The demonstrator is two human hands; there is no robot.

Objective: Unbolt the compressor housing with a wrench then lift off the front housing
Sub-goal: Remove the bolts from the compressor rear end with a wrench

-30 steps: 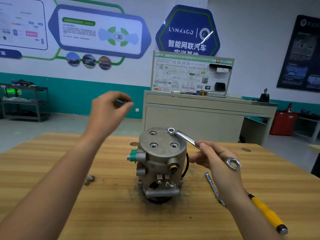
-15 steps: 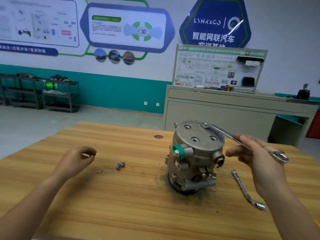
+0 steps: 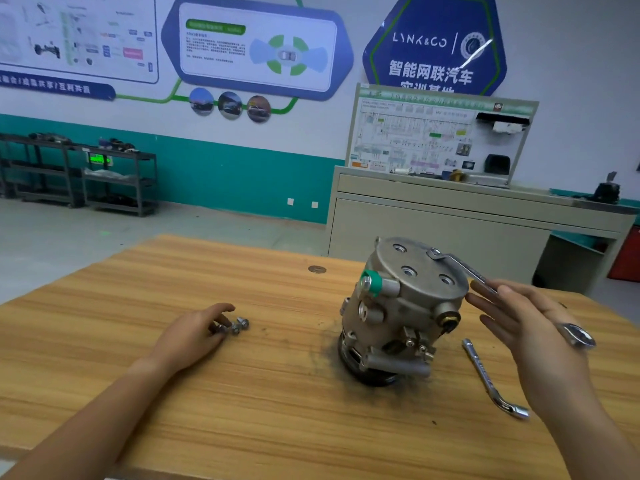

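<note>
My right hand [image 3: 530, 327] pinches the wrench [image 3: 460, 266] under its thumb, the far ring seated atop the upright compressor [image 3: 405, 306] just beside it. My left hand [image 3: 194, 332] touches loose bolts [image 3: 239, 323]; whether it grips 1, I cannot tell. Wooden table [image 3: 242, 393], teal-banded wall [image 3: 225, 174] behind.

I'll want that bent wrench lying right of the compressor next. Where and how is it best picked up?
Probably pinch the bent wrench at mid-shank, from above: it lies flat on the table, the shank long, straight and clear of the compressor, the bent socket end nearest you.
</note>
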